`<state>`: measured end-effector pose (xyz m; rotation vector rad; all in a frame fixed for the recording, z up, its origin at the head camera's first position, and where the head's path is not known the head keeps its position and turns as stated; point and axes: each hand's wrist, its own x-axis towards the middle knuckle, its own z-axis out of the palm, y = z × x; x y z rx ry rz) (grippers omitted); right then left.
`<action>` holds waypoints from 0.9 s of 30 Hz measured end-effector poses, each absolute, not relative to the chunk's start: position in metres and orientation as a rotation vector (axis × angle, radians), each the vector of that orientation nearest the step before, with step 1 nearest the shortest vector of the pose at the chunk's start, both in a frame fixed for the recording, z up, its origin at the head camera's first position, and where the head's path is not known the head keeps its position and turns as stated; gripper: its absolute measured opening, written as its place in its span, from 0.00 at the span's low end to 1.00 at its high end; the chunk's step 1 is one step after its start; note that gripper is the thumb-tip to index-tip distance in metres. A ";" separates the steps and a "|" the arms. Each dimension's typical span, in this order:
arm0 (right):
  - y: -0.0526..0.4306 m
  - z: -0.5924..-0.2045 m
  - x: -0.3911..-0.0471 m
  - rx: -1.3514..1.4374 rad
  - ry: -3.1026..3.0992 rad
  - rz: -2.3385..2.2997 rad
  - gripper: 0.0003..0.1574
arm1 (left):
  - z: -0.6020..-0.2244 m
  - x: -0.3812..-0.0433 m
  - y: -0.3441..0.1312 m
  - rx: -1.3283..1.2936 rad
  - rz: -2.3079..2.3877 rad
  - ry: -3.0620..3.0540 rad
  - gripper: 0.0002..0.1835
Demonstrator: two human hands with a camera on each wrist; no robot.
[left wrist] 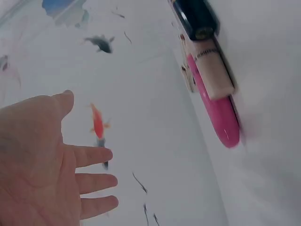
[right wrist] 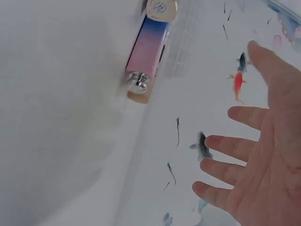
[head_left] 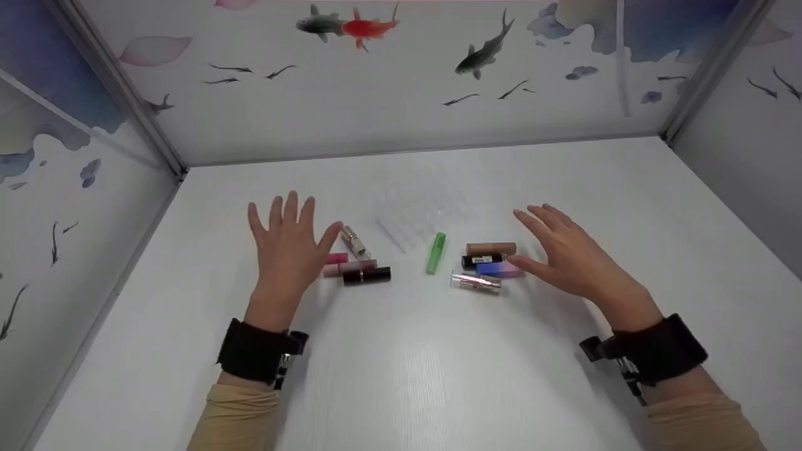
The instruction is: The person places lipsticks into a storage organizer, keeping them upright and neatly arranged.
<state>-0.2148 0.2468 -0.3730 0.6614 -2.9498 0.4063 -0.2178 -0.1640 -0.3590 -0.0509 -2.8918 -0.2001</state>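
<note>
My left hand (head_left: 289, 250) is spread with straight fingers and holds nothing, just left of a group of lipstick-like tubes. That group has a black tube (head_left: 367, 275), a pale pink tube (head_left: 335, 269), a bright pink tube (left wrist: 221, 122) and a gold-and-clear one (head_left: 353, 242). My right hand (head_left: 573, 260), fingers extended and grasping nothing, is beside a second group, its thumb overlapping the blue-and-pink tube (head_left: 495, 269) in the head view. Around that tube lie a tan tube (head_left: 491, 248), a black labelled tube (head_left: 479, 260) and a silver tube (head_left: 476, 282).
Between the groups lies a green tube (head_left: 435, 253). Behind it a transparent plastic organizer (head_left: 426, 200) with a grid of compartments sits on the white table (head_left: 401, 369). White panels (head_left: 401, 106) printed with fish enclose the table at the back and sides.
</note>
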 end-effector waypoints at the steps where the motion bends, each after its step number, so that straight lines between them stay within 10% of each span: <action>1: 0.244 -0.372 -0.213 0.685 -2.932 0.419 0.46 | -0.359 -0.216 -0.156 -0.095 -0.189 -2.881 0.38; 27: 0.198 -0.389 -0.206 1.077 -2.875 0.389 0.10 | -0.375 -0.205 -0.016 -0.937 -0.336 -2.964 0.13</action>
